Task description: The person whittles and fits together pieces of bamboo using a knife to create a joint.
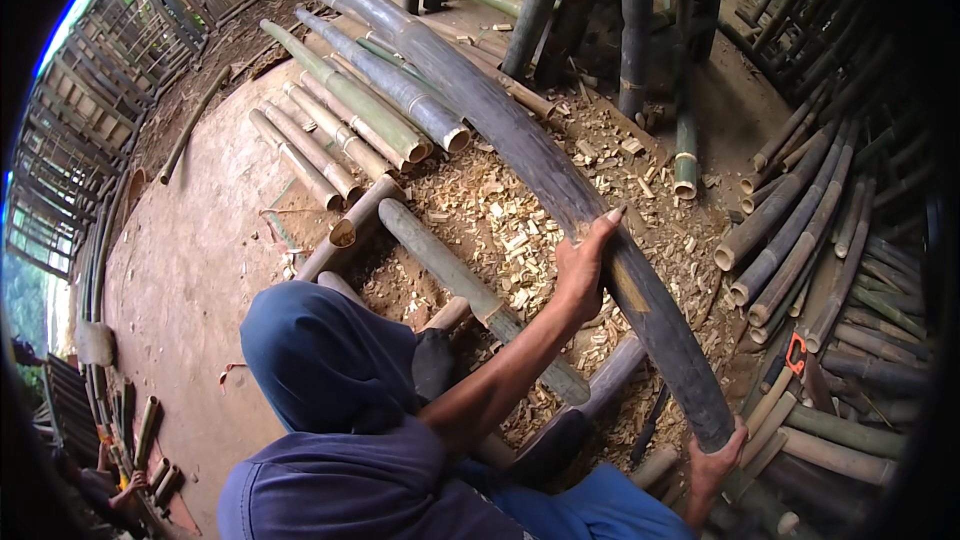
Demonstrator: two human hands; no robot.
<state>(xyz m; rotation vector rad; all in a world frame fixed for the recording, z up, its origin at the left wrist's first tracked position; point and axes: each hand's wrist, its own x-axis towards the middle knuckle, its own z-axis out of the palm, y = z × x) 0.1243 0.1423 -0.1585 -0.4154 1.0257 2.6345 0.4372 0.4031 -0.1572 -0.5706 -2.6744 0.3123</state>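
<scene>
A long, thick dark bamboo pole [525, 145] slants across the view from the far left to the near right. Partway along it my left hand [585, 265] is closed on its near side, the thumb lying over the top. At the pole's near end my right hand [715, 460] grips the butt; some of its fingers are hidden under it. A pale scraped patch [628, 285] shows on the dark skin just past my left hand. Beneath the pole, a greenish bamboo length [480, 290] rests across shorter bamboo crosspieces [355, 210] on the ground.
Cut bamboo poles [370, 110] lie in a row at the far left. Wood chips [520, 240] cover the dirt. A bamboo frame [540, 5] stands behind. Stacked bamboo [800, 230] and an orange-handled tool [796, 353] lie right. Another person's hand [130, 488] shows lower left.
</scene>
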